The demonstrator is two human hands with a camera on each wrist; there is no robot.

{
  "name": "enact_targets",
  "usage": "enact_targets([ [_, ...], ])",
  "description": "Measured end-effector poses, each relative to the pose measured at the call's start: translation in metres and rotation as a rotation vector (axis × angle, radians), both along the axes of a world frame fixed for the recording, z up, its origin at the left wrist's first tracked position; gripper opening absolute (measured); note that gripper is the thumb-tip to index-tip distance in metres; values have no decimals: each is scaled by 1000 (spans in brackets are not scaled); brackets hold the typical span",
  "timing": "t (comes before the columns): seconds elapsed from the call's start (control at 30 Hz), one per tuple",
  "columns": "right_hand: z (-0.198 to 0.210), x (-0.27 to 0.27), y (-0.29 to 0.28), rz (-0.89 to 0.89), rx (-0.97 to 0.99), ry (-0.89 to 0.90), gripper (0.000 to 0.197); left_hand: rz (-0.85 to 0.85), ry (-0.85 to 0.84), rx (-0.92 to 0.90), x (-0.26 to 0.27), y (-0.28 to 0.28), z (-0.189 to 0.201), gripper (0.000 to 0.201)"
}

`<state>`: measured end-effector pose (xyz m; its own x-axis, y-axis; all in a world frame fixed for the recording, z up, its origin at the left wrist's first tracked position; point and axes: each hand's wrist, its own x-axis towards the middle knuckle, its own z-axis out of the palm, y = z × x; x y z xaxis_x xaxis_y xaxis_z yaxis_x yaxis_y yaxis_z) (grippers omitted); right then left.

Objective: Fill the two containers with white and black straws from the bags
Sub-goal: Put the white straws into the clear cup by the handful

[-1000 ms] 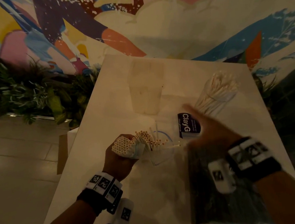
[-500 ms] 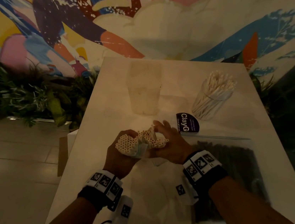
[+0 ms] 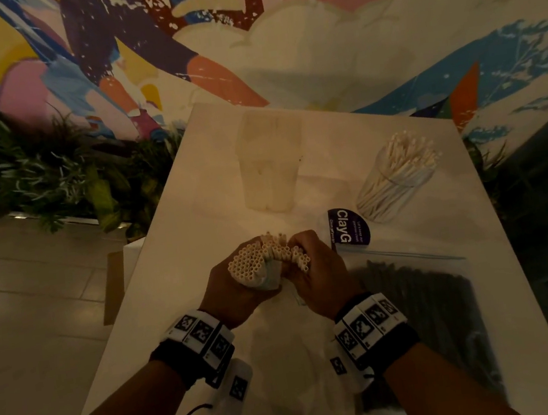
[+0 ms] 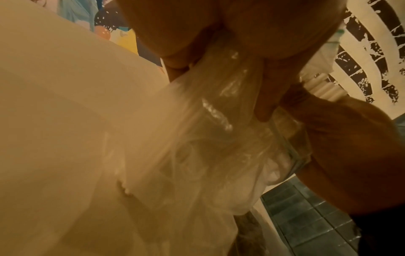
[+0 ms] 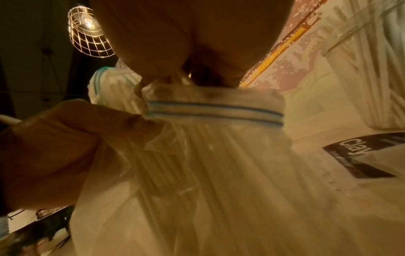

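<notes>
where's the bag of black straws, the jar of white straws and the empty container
bag of black straws [image 3: 425,295]: head view, on the dark straws inside.
jar of white straws [image 3: 393,189]: head view, on its clear wall.
empty container [image 3: 270,173]: head view, on its front wall.

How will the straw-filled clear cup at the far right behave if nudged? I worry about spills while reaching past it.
The clear cup looks light and top-heavy: its white straws fan out well above the rim, so it probably tips easily. It stands close to the table edge, so loose straws could roll off.
</notes>
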<state>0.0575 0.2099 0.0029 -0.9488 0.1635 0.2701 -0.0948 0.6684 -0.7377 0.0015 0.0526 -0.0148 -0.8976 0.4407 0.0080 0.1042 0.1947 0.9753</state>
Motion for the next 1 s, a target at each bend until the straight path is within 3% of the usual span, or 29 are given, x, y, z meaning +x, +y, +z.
enact_targets([
  [0.07,-1,-3,0,-13,-31,-8,48,0,3,-32,0,4,3,64],
  [0.23,-6,-4,2,18,-45,-28,21,47,45,-36,0,11,3,47],
  [0.37,-1,-4,4,-28,-203,4,19,90,42,-9,-4,11,4,35],
  [0.5,-11,-2,8,-73,-362,-127,20,167,-31,63,-4,8,-3,38],
  [0.63,-8,0,10,-69,-286,-96,29,157,23,66,-2,5,-4,40],
  [0.73,0,-2,12,-108,-240,-19,19,156,30,100,-1,6,-3,41],
  [0.83,-5,-2,16,-95,-191,-103,10,150,78,94,-1,5,-5,44],
  [1.0,-7,1,20,-151,-66,-55,15,91,129,5,-4,3,-6,28],
])
